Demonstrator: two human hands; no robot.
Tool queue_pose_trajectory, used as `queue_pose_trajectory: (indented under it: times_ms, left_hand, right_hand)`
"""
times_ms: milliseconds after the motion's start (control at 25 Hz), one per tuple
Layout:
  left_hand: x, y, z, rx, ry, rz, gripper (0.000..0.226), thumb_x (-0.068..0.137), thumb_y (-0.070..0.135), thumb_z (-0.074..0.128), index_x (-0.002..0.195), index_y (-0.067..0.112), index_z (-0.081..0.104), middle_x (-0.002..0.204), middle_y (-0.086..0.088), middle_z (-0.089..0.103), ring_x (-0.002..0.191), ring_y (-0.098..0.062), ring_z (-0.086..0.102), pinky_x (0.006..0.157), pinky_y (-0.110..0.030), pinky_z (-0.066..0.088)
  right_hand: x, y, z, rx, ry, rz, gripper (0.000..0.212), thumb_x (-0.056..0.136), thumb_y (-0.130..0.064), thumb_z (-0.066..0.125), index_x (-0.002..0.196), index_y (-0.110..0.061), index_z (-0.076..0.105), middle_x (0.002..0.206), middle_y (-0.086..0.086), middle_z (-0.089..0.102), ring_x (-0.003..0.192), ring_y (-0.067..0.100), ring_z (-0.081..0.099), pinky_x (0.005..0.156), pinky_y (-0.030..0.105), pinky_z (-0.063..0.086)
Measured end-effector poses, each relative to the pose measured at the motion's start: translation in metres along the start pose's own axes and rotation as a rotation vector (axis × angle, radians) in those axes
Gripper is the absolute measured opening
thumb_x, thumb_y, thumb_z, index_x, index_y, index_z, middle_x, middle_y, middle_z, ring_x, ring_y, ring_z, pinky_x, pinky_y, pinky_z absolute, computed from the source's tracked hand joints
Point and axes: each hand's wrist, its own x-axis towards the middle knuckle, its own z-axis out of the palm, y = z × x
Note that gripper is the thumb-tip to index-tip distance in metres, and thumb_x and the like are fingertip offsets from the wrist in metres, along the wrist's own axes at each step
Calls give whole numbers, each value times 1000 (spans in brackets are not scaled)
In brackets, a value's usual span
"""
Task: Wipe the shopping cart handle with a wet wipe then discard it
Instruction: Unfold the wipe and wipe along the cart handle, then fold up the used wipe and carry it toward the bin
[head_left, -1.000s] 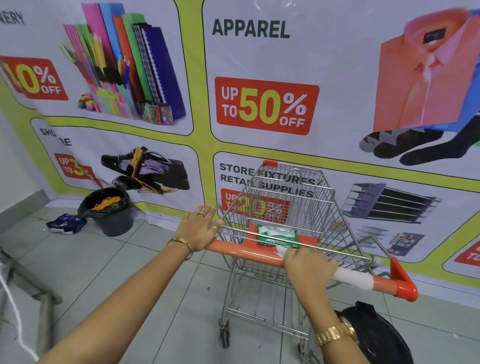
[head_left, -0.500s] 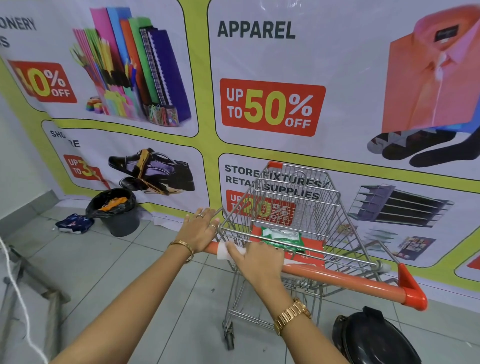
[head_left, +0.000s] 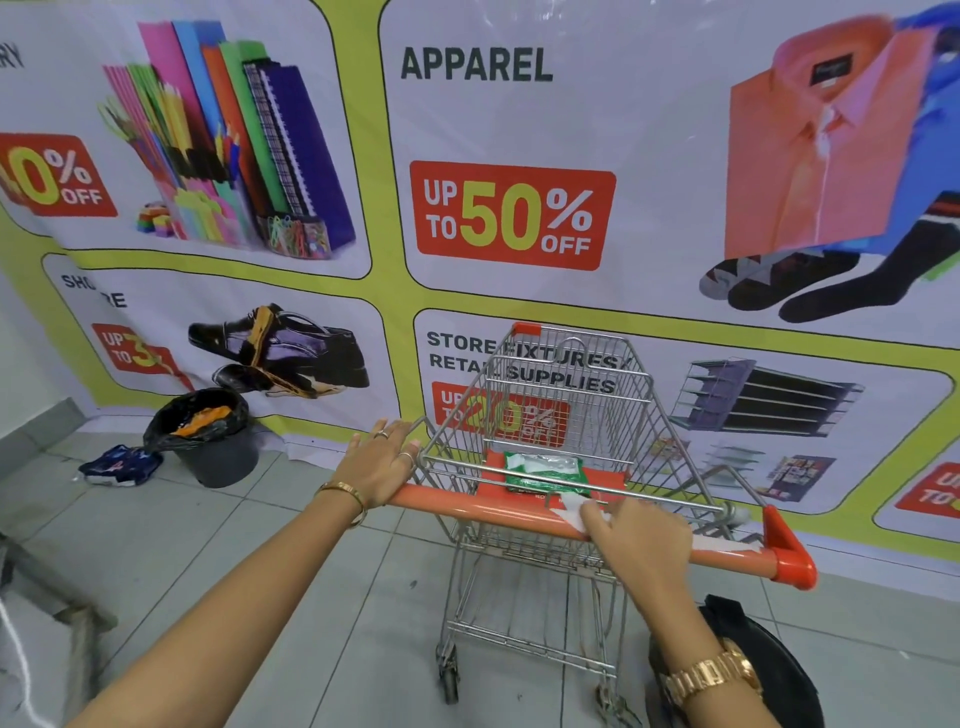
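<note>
A wire shopping cart (head_left: 566, 395) stands in front of me with an orange handle (head_left: 467, 506) running left to right. My left hand (head_left: 376, 465) rests flat on the handle's left end, fingers spread. My right hand (head_left: 641, 540) presses a white wet wipe (head_left: 574, 506) onto the handle right of its middle; the wipe shows on both sides of the hand. A green pack of wipes (head_left: 545, 470) lies on the orange child seat flap behind the handle.
A black bin (head_left: 210, 436) lined with a black bag stands on the floor at the left by the banner wall. A blue packet (head_left: 119, 465) lies beside it. A black bin lid (head_left: 769, 665) sits under my right forearm. A metal frame (head_left: 47, 597) is at far left.
My right hand slid the wipe from the handle's right part to its left end, then back rightward past the middle. My left hand stayed on the left end.
</note>
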Motion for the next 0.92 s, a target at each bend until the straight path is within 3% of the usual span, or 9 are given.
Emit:
queue_pose_trajectory:
  times_ms: [160,240,360,440,520,680,760,840,920]
  left_hand:
    - [0,0,1,3,15,15,46,97,32,24,142,20,28,153,-7,30,145,-24,14,118,-50,7]
    - [0,-1,3,23,22,32,44,97,31,24,140,20,30,151,-8,35,144,-25,17,117,-52,9]
    - [4,-3,3,91,16,45,46,97,33,24,141,21,28,151,-7,33,143,-26,19,116,-54,12]
    - [5,-2,3,165,-2,39,49,96,36,24,144,21,23,156,-5,24,145,-24,16,117,-54,12]
    - [6,-1,3,265,5,26,53,96,40,24,145,22,19,158,-2,16,146,-21,12,117,-54,10]
    - [15,15,-6,425,-4,148,65,93,53,19,148,21,8,159,-1,8,147,-18,7,118,-53,7]
    - [27,46,-15,350,-37,277,67,92,55,21,148,20,8,158,-3,16,145,-19,14,117,-52,11]
    - [44,88,-24,220,-82,429,66,91,54,30,146,19,18,149,-6,39,136,-22,37,113,-48,25]
    - [58,134,-30,4,-286,549,65,89,49,46,144,19,26,147,-7,42,131,-20,43,111,-40,33]
  right_hand:
    - [-6,38,-8,-28,101,44,45,83,-38,30,69,-15,66,56,2,57,58,21,49,66,31,35]
    - [-11,49,-9,18,177,45,38,86,-32,34,78,-14,67,68,8,68,65,23,55,70,33,37]
    - [-14,54,-9,156,207,86,23,92,-24,42,90,-15,63,82,6,71,77,23,60,77,35,37]
    - [-15,51,-10,308,231,131,21,93,-24,43,93,-15,61,82,3,67,76,21,56,78,35,38]
    - [-13,49,-16,556,264,176,18,94,-22,45,92,-15,61,83,3,64,76,19,54,69,33,42]
    - [3,51,-48,1085,308,316,21,93,-17,48,76,-22,59,78,4,61,69,19,56,55,26,42]
    - [13,52,-71,1211,349,370,25,91,-16,51,71,-25,61,73,-2,59,66,15,51,58,28,40]
    - [22,52,-92,1273,395,392,26,90,-16,53,67,-24,61,71,-3,56,69,16,47,63,31,37]
    - [29,52,-112,1423,416,381,28,90,-16,53,65,-22,63,70,-1,57,70,16,50,65,32,41]
